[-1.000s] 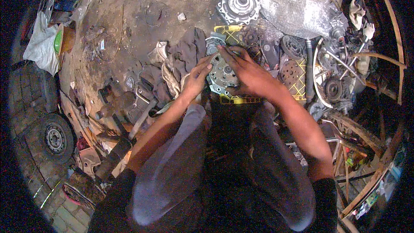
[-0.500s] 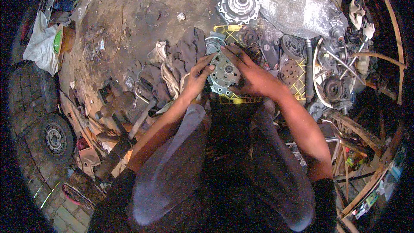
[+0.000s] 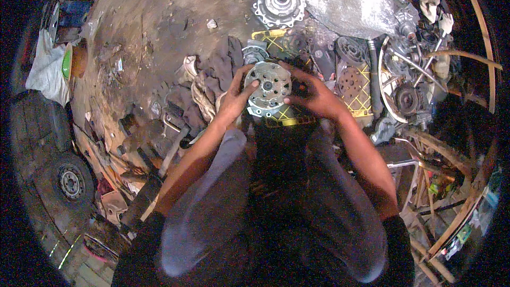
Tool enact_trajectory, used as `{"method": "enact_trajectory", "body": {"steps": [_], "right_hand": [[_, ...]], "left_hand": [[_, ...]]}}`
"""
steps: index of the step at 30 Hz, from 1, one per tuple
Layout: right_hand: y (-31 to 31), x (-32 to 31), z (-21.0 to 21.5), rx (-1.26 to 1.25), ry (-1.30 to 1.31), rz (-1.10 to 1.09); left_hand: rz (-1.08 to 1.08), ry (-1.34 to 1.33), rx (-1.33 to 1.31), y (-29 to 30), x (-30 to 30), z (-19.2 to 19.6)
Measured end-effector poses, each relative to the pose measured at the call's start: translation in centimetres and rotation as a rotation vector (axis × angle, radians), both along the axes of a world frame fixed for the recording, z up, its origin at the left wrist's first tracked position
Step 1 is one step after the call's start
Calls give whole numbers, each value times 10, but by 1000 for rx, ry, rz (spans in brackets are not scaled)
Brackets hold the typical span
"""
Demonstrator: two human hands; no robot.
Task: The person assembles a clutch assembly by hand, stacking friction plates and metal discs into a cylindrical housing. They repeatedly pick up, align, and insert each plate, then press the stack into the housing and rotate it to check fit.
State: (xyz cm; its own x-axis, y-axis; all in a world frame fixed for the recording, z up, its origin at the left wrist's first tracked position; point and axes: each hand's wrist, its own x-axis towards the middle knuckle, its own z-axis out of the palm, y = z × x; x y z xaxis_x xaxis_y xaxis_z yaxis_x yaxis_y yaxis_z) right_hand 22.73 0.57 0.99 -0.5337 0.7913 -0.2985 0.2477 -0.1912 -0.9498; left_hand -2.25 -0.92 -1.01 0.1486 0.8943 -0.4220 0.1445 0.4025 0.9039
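A round grey metal plate (image 3: pixel 272 94), drilled with several holes around a central bore, is held between my two hands above a yellow crate. My left hand (image 3: pixel 234 100) grips its left edge, the thumb lying over the face and the fingers reaching behind. On the opposite edge, my right hand (image 3: pixel 317 95) has its thumb at the lower right rim and its fingers curled around the far side. Just beyond the plate sits another grey metal part (image 3: pixel 255 53), partly hidden by it. What lies under the plate cannot be seen.
A toothed silver housing (image 3: pixel 280 5) lies farther out, beside a silver sheet (image 3: pixel 348 0). The yellow crate (image 3: pixel 289 122) carries a rusty perforated disc (image 3: pixel 353 82). Crumpled rags (image 3: pixel 202 87) lie left of my hands; metal parts and rods (image 3: pixel 409 74) are piled at right. A wheel (image 3: pixel 70 180) stands far left.
My right hand has drawn back from over the plate's right side to its edge, so more of the round face shows. My left hand keeps its hold. The whole view has shifted slightly.
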Motion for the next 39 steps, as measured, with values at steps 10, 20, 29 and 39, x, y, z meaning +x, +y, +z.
{"method": "enact_trajectory", "body": {"steps": [10,20,29,39], "right_hand": [[-13,-19,3,-80,258,-147],[-44,-47,-20,263,-115,-79],[-45,-59,-16,330,45,-245],[-42,-54,-1,301,71,-225]], "left_hand": [[-29,20,52,-4,3,2],[85,-160,2,-21,-20,-32],[159,-262,-205,-25,-38,-52],[150,-272,-169,-27,-23,-32]]}}
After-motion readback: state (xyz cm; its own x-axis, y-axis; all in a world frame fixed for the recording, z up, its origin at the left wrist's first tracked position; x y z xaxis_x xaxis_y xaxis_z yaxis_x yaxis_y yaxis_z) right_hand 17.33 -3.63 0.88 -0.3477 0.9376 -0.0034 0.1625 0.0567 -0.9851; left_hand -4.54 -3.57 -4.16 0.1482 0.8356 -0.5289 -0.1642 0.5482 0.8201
